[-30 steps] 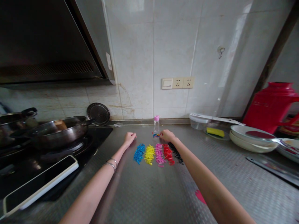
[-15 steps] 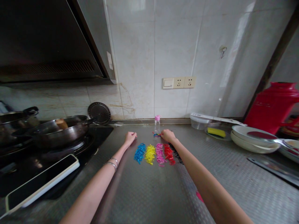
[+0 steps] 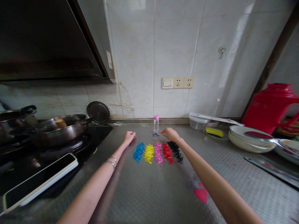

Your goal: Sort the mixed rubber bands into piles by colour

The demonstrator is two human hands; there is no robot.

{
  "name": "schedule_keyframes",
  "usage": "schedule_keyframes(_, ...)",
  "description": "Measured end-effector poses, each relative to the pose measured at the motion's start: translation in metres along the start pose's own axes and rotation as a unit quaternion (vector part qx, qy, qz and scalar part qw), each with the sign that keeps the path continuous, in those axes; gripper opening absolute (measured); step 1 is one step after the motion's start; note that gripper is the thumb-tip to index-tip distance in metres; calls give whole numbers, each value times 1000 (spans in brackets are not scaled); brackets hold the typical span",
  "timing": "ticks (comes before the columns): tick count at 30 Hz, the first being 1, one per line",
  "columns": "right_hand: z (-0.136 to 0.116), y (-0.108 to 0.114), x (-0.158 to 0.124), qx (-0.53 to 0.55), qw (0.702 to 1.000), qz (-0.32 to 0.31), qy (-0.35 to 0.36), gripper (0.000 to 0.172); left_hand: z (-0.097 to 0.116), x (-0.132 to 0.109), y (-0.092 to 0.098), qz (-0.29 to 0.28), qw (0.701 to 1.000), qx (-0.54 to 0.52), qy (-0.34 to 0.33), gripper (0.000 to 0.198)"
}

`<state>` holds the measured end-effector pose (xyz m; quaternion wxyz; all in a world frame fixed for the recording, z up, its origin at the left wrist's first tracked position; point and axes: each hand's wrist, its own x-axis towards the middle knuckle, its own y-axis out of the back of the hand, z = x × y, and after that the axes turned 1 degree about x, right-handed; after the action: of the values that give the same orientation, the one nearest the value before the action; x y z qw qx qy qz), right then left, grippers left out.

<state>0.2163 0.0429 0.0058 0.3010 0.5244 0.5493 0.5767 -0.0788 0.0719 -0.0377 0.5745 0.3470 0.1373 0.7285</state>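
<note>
My right hand (image 3: 171,134) is pinched at the edge of a small mixed-colour cluster of rubber bands (image 3: 155,135), with an orange-red band at its fingertips. Just behind the cluster stands a small clear bottle (image 3: 156,125) with a pink cap. My left hand (image 3: 129,137) rests curled on the counter; what its fingers hold, if anything, is hidden. Nearer to me, small rubber bands lie sorted in a row: a blue pile (image 3: 139,152), a yellow pile (image 3: 149,153), a pink pile (image 3: 159,154), a red pile (image 3: 167,153) and a black pile (image 3: 175,151).
On the left are a phone (image 3: 40,182) and a pan (image 3: 58,129) on the stove. To the right stand a plastic tub (image 3: 197,123), a yellow sponge (image 3: 214,132), stacked bowls (image 3: 249,144), a knife (image 3: 268,169) and a red thermos jug (image 3: 268,109).
My right hand and forearm have shifted slightly right, uncovering the black pile and more of a pink-red patch on the counter. My left hand stays about the same.
</note>
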Motion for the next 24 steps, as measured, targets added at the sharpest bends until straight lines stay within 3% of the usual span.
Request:
schedule_keyframes(8,-5,19,-15,-2,1000,-8,16,23,6,-4,2,2,1000,-6,3,29)
schedule_keyframes(13,-15,25,-17,13,999,12,35,23,10,-5,2,-11,999,-19,-35,33)
schedule_keyframes(18,-23,28,-23,53,996,35,55,28,28,-5,-5,-64,994,-13,-86,31)
schedule_keyframes(24,-31,30,-27,90,991,43,88,25,76,-19,-22,-201,966,-48,-154,42)
